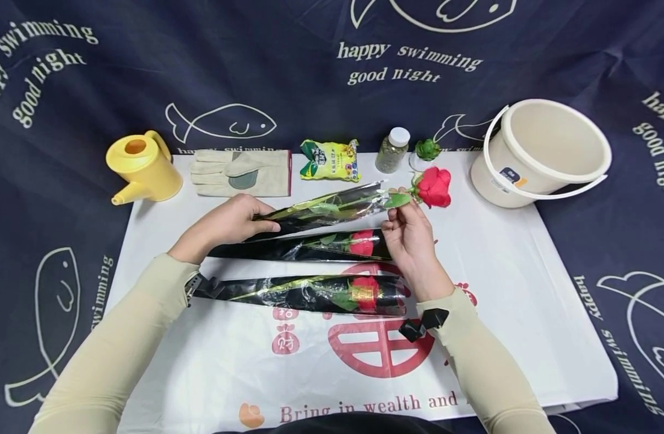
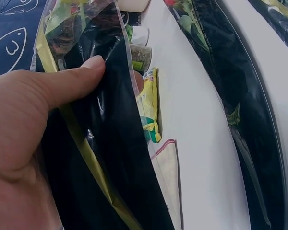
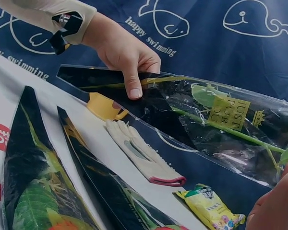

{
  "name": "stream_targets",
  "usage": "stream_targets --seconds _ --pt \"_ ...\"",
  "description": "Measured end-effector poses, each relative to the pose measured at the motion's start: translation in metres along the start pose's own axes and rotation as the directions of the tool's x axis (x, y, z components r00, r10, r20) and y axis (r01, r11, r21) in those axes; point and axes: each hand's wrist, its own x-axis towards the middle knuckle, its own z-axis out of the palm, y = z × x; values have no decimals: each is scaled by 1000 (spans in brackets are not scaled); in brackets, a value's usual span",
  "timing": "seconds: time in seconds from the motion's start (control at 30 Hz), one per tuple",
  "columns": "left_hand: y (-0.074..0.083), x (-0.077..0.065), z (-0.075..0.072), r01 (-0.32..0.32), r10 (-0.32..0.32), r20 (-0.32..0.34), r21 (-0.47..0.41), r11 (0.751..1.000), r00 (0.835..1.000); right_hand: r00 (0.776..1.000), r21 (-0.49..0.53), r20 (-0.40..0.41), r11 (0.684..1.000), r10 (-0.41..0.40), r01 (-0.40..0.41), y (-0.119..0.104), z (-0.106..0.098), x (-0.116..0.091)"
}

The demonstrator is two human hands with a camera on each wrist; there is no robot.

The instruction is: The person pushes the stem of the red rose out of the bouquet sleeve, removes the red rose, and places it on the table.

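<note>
In the head view my left hand (image 1: 235,222) pinches the lower part of a black-and-clear flower sleeve (image 1: 332,208), thumb on top. A red artificial rose (image 1: 434,187) has its bloom outside the sleeve's right end, its green stem (image 3: 225,128) running inside the clear part. Close to the bloom, my right hand (image 1: 413,247) pinches the stem and leaf at the sleeve's mouth. The left wrist view shows the left thumb (image 2: 84,79) pressed on the black film. Two more sleeved roses lie nearer me, a middle one (image 1: 362,242) and a front one (image 1: 364,293).
Along the back stand a yellow watering can (image 1: 147,169), work gloves (image 1: 242,173), a yellow packet (image 1: 330,160), a white-capped jar (image 1: 392,150) and a small potted succulent (image 1: 426,154). A beige bucket (image 1: 549,144) is at the back right. Printed white cloth (image 1: 505,337) covers the table.
</note>
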Motion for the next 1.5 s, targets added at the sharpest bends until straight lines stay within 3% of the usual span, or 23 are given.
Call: stream_targets --seconds 0.13,0.43,0.77,0.9,0.97,1.17,1.37,1.5 --pt "0 1 1 -5 5 19 -15 1000 1000 1000 12 -9 1000 6 -6 1 0 3" --pt "-6 2 1 62 -51 87 -137 989 995 999 8 7 999 -37 37 -2 -2 9" --pt "-11 -3 -2 91 -77 103 -137 986 992 993 -160 -28 981 -116 110 -25 -7 26" --pt "-12 -6 -4 95 -79 112 -137 986 991 988 -172 -48 975 -150 139 -41 -11 35" --pt "-4 -10 -8 104 -87 122 -139 985 989 986 -165 -56 975 -159 148 -52 -14 39" --pt "-15 -15 -10 115 -99 136 -119 986 986 987 -124 -45 981 -156 149 -98 -26 46" --pt "-27 -21 -12 110 -90 141 -139 984 986 989 11 65 991 -135 135 -141 -35 50" --pt "-32 -26 -15 122 -104 131 -136 983 986 984 19 140 994 -108 106 -165 -40 47"
